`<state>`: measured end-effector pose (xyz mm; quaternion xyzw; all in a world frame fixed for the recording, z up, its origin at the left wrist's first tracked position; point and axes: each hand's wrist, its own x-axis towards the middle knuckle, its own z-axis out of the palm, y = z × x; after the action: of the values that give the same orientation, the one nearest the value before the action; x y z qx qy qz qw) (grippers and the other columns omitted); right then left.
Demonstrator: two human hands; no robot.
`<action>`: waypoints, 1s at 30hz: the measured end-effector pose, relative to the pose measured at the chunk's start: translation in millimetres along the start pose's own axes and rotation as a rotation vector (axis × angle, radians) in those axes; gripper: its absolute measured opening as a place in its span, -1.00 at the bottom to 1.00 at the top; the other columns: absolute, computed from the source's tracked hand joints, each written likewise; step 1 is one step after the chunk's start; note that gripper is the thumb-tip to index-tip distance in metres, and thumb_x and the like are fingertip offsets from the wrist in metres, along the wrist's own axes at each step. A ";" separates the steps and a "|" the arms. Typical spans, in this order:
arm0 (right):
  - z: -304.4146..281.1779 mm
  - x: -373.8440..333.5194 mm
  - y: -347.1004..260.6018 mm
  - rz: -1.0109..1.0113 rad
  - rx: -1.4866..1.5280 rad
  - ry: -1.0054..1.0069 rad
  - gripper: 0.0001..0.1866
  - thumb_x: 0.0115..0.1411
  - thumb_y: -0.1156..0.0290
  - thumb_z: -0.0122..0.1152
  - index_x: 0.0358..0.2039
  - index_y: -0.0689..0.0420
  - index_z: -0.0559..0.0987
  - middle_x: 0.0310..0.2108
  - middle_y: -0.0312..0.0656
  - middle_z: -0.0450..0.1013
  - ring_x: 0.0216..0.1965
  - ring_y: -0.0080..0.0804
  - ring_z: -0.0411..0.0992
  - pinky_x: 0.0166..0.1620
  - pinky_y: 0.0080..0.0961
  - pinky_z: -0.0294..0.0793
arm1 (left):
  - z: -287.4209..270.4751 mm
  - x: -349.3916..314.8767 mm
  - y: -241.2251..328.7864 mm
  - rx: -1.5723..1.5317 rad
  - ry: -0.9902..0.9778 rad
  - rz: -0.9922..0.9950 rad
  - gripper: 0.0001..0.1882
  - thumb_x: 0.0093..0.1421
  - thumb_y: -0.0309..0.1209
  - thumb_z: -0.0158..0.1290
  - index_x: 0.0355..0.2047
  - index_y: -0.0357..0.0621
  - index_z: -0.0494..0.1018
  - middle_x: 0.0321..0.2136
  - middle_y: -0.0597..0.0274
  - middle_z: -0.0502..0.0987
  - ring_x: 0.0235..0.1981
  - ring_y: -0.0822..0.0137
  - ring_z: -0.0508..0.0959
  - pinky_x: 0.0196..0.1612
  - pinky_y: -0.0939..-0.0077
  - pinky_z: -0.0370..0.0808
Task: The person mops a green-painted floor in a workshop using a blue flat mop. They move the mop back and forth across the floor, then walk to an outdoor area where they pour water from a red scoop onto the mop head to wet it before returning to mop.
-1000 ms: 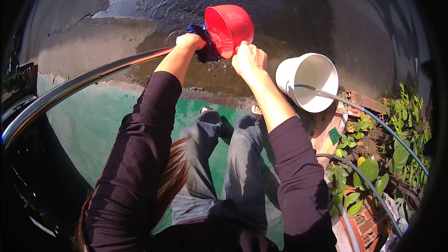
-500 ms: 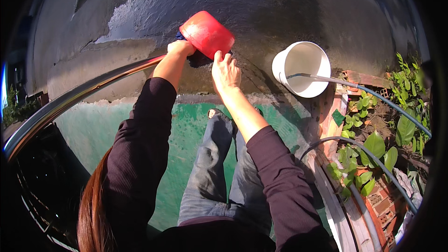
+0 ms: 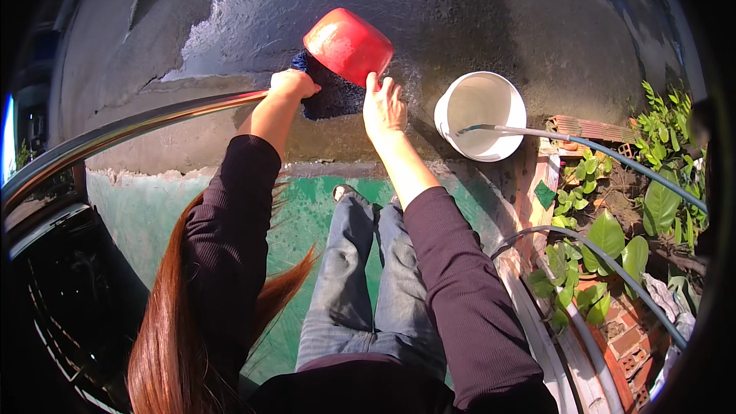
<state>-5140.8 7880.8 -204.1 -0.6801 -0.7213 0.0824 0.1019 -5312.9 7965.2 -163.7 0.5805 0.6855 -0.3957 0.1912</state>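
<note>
In my left hand (image 3: 294, 84), closed near the head end, is a mop with a long shiny pole (image 3: 157, 116) running off to the left. Its dark blue, shaggy mop head (image 3: 336, 100) hangs above the wet grey ground. My right hand (image 3: 385, 109) is closed on a red plastic dipper (image 3: 349, 44) at its near lower side. The dipper is tilted over the mop head with its round outer side facing up; its inside is hidden from me. To the right of that hand stands a white bucket (image 3: 442, 116), with a grey hose (image 3: 529, 131) reaching into it.
Wet concrete (image 3: 452, 23) spreads ahead, and green painted floor (image 3: 299, 215) lies under my feet. On the right are leafy plants (image 3: 606, 238), bricks (image 3: 629, 330) and a second hose (image 3: 636, 284). A dark object (image 3: 77, 291) stands at the lower left.
The dipper has risen slightly away and to the right, and more of the mop head shows beneath it. The bucket appears a little further left as the view shifts.
</note>
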 end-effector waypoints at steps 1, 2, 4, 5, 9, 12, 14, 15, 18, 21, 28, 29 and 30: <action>-7.0 0.0 16.7 0.052 -0.067 -0.071 -0.63 0.12 0.38 0.02 -0.04 0.07 0.27 -0.24 -0.07 0.30 -0.21 -0.16 0.39 -0.34 -0.41 0.57 | -3.7 -2.4 1.5 0.020 0.004 0.004 -0.30 0.06 0.32 -0.12 -0.34 -0.10 0.58 -0.47 0.27 0.59 -0.42 0.32 0.60 -0.30 0.42 0.50; -15.7 -5.5 38.4 0.090 -0.063 -0.073 -0.63 0.12 0.38 0.03 -0.04 0.07 0.26 -0.23 -0.05 0.31 -0.19 -0.13 0.40 -0.33 -0.37 0.58 | -8.9 -4.5 3.2 0.040 -0.051 -0.004 -0.32 0.07 0.31 -0.12 -0.22 -0.04 0.53 -0.30 0.28 0.54 -0.26 0.29 0.54 -0.20 0.39 0.47; -33.3 -18.3 84.7 0.215 -0.086 -0.098 -0.74 0.14 0.39 0.02 -0.14 0.08 0.29 -0.24 -0.02 0.32 -0.17 -0.07 0.41 -0.35 -0.33 0.59 | -19.3 -7.0 5.2 0.077 -0.161 -0.013 -0.30 0.07 0.29 -0.11 0.02 0.08 0.43 0.03 0.30 0.44 0.06 0.25 0.43 0.02 0.33 0.40; -42.0 -29.2 109.7 0.258 -0.091 -0.089 -0.77 0.14 0.39 0.01 -0.17 0.08 0.30 -0.24 0.00 0.32 -0.17 -0.06 0.41 -0.34 -0.32 0.59 | -23.9 -8.0 5.6 0.099 -0.173 0.006 -0.29 0.07 0.29 -0.11 0.02 0.05 0.43 0.03 0.29 0.44 0.05 0.24 0.43 0.01 0.32 0.41; -69.3 -61.5 192.3 0.472 -0.114 -0.227 -0.76 0.16 0.42 0.00 -0.15 0.10 0.29 -0.22 0.05 0.33 -0.13 0.01 0.39 -0.20 -0.21 0.53 | -36.7 -14.9 2.4 0.119 -0.193 0.003 -0.27 0.07 0.31 -0.12 0.03 0.05 0.42 0.02 0.28 0.45 0.05 0.22 0.44 0.02 0.30 0.40; -81.6 -75.8 218.9 0.602 -0.064 -0.309 -0.65 0.13 0.37 0.11 -0.08 0.08 0.29 -0.16 0.06 0.32 -0.05 0.03 0.34 -0.14 -0.11 0.46 | -44.6 -23.3 -4.2 0.126 -0.234 0.001 -0.27 0.07 0.31 -0.13 0.02 0.03 0.43 -0.01 0.27 0.47 0.04 0.21 0.44 0.00 0.32 0.40; -88.1 -88.9 223.1 0.599 -0.059 -0.301 -0.59 0.09 0.36 0.16 -0.05 0.07 0.31 -0.14 0.03 0.31 -0.02 0.02 0.32 -0.11 -0.12 0.43 | -50.6 -29.7 -10.3 0.132 -0.236 0.018 -0.27 0.03 0.33 -0.09 -0.14 -0.06 0.50 -0.33 0.30 0.54 -0.33 0.32 0.52 -0.24 0.41 0.45; -91.3 -98.9 222.8 0.604 -0.079 -0.298 -0.57 0.07 0.35 0.19 -0.04 0.06 0.32 -0.12 0.02 0.30 -0.01 0.01 0.31 -0.09 -0.12 0.42 | -52.4 -33.7 -14.2 0.132 -0.223 0.029 -0.26 0.01 0.34 -0.07 -0.21 -0.10 0.54 -0.48 0.31 0.57 -0.52 0.37 0.56 -0.36 0.46 0.48; -107.7 -152.5 216.5 0.500 -0.008 -0.234 -0.59 0.05 0.35 0.20 -0.06 0.05 0.39 -0.10 -0.04 0.29 0.01 -0.03 0.29 -0.05 -0.17 0.41 | -55.4 -45.3 -27.7 0.123 -0.254 0.012 -0.27 0.02 0.35 -0.09 -0.24 -0.08 0.55 -0.54 0.32 0.56 -0.55 0.38 0.54 -0.36 0.44 0.48; -131.6 -237.4 200.8 0.631 0.063 -0.345 -0.65 0.05 0.37 0.18 -0.11 0.05 0.45 -0.10 -0.09 0.31 0.01 -0.09 0.29 -0.02 -0.18 0.39 | -48.0 -55.0 -49.7 0.100 -0.319 0.008 -0.27 0.10 0.32 -0.18 -0.19 -0.12 0.52 -0.59 0.31 0.55 -0.57 0.37 0.54 -0.38 0.45 0.48; -190.2 -524.6 79.1 1.152 0.053 -0.417 -0.71 0.01 0.33 0.16 -0.20 0.01 0.54 -0.16 -0.07 0.43 -0.09 -0.05 0.40 -0.06 -0.17 0.42 | 31.0 -58.8 -148.6 -0.243 -0.453 -0.064 -0.30 0.13 0.31 -0.22 -0.35 -0.17 0.42 -0.68 0.25 0.43 -0.76 0.41 0.35 -0.66 0.52 0.34; -191.1 -563.9 54.6 1.258 0.108 -0.493 -0.69 0.00 0.32 0.15 -0.18 0.01 0.55 -0.14 -0.07 0.45 -0.09 -0.05 0.41 -0.05 -0.18 0.42 | 44.0 -59.9 -160.6 -0.253 -0.491 -0.052 -0.31 0.14 0.30 -0.23 -0.33 -0.15 0.41 -0.68 0.27 0.41 -0.77 0.42 0.34 -0.67 0.51 0.33; -189.8 -597.7 31.6 1.342 0.149 -0.529 -0.66 -0.01 0.31 0.14 -0.17 0.01 0.55 -0.12 -0.07 0.46 -0.08 -0.06 0.42 -0.04 -0.19 0.42 | 53.3 -59.8 -169.4 -0.270 -0.517 -0.038 -0.32 0.14 0.30 -0.24 -0.32 -0.14 0.39 -0.68 0.28 0.39 -0.78 0.43 0.33 -0.67 0.50 0.32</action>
<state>-5028.8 7282.5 -49.9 -0.9249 -0.1415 0.3378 -0.1025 -5468.6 7883.7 -99.0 0.4167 0.6714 -0.4392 0.4273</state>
